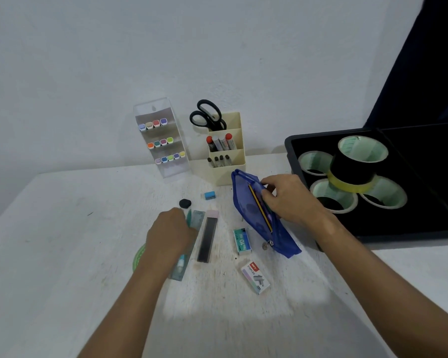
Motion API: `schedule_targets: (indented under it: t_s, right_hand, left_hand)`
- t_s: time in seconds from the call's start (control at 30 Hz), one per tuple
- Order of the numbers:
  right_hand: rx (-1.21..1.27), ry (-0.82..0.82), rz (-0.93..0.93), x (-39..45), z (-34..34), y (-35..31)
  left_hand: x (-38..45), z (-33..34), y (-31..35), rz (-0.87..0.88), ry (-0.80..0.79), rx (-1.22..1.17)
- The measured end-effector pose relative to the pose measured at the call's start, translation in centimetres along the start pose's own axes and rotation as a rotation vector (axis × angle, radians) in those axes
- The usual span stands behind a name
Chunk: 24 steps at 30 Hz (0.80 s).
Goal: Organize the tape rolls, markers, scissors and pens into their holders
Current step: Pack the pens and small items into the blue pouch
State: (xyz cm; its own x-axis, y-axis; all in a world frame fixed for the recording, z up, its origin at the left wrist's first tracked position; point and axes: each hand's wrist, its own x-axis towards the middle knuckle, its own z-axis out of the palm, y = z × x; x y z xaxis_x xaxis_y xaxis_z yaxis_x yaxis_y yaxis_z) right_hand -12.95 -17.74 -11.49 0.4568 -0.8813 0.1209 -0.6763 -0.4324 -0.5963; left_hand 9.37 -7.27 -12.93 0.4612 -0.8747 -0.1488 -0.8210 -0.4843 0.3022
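Blue mesh catches the eye first: a zip pouch lies open on the white worktop, and the right hand is at its mouth, fingers curled onto the edge of the opening, with a yellow-and-black pencil showing inside. Over on the other side, the left hand is down on the worktop, fingers curled over a teal ruler and a slim white-tipped pen poking out beneath the palm; whether it truly grips them or just rests there, I cannot tell. Just beside that hand sits a long dark lead case, and a green curved piece peeks out by the wrist.

Back by the wall, things look tidy. The clear tiered rack carries three rows of coloured markers. Next to it, the cream holder has the black scissors standing handles-up in its rear compartment, fat markers in the middle, pens in front. To the right, the dark tray holds four tape rolls lying flat, with a black roll stacked on a yellow one on top of them.

Loose on the worktop: a blue eraser, a black eraser, and two staple boxes.
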Motion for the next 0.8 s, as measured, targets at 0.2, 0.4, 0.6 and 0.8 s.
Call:
schedule_targets:
  t_s: [0.2, 0.4, 0.6, 0.8]
  right_hand:
    - [-0.033, 0.032, -0.007, 0.2, 0.2, 0.1]
    - [-0.028, 0.06, -0.027, 0.4, 0.3, 0.2]
    - [-0.036, 0.041, -0.028, 0.2, 0.2, 0.3]
    - [0.001, 0.025, -0.026, 0.1, 0.2, 0.2]
  left_hand:
    - [0.0, -1.5, 6.9, 0.055, -0.314, -0.785]
    - [1.0, 0.3, 11.0, 0.049, -0.25, -0.767]
    - [0.8, 0.9, 8.4, 0.103, -0.117, -0.559]
    - [1.5, 0.3, 1.0, 0.006, -0.058, -0.299]
